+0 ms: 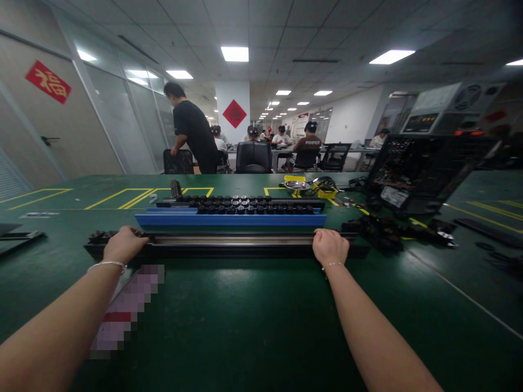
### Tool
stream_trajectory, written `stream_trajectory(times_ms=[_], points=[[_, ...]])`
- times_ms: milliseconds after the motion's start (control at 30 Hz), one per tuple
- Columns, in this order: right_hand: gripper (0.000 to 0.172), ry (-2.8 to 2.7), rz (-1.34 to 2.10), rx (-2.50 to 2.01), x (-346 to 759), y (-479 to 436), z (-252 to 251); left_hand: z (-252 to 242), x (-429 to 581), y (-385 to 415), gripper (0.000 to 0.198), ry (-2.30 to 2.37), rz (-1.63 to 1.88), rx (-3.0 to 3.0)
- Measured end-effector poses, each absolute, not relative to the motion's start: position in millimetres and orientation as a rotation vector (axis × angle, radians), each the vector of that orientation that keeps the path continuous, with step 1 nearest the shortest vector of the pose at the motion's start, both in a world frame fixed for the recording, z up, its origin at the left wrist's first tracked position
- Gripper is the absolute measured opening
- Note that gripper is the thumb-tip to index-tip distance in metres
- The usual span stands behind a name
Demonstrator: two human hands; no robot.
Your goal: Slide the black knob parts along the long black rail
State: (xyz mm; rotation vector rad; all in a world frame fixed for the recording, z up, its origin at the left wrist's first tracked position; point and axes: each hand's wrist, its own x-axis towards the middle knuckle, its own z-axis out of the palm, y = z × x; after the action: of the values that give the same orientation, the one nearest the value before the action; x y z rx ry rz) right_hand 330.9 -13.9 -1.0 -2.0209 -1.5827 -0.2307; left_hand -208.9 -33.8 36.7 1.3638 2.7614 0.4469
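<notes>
The rail (229, 245) lies crosswise on the table (245, 326). The left hand (122, 243) clasps its left end, the right hand (330, 246) its right part. Behind it lies a strip (231, 220), then a rack (245, 203). A bowl (297, 186) sits farther back, a case (417, 171) far right, and 2 chairs (254, 157) beyond the table.

Recessed ceiling panels (235, 53) are lighting the room brightly and evenly from above, leaving only soft shadows on the green table (253, 326). Glare is streaking along the metal rail (232, 239). The wide lens is bending the edges, and the machine (429, 163) on the right is looking blurred.
</notes>
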Motion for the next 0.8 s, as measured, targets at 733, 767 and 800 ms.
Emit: stream_trajectory(times_ms=[733,767,800], points=[[0.038,-1.602,-0.222,-2.062,330,-16,2,38,-187,-34,0.062,2.696,0.411,1.489],[0.038,-1.606,-0.214,-2.059,330,-16,2,38,-187,-34,0.062,2.691,0.41,1.491],[0.038,-1.61,-0.206,-2.058,330,-16,2,38,-186,-34,0.062,2.687,0.411,1.495]])
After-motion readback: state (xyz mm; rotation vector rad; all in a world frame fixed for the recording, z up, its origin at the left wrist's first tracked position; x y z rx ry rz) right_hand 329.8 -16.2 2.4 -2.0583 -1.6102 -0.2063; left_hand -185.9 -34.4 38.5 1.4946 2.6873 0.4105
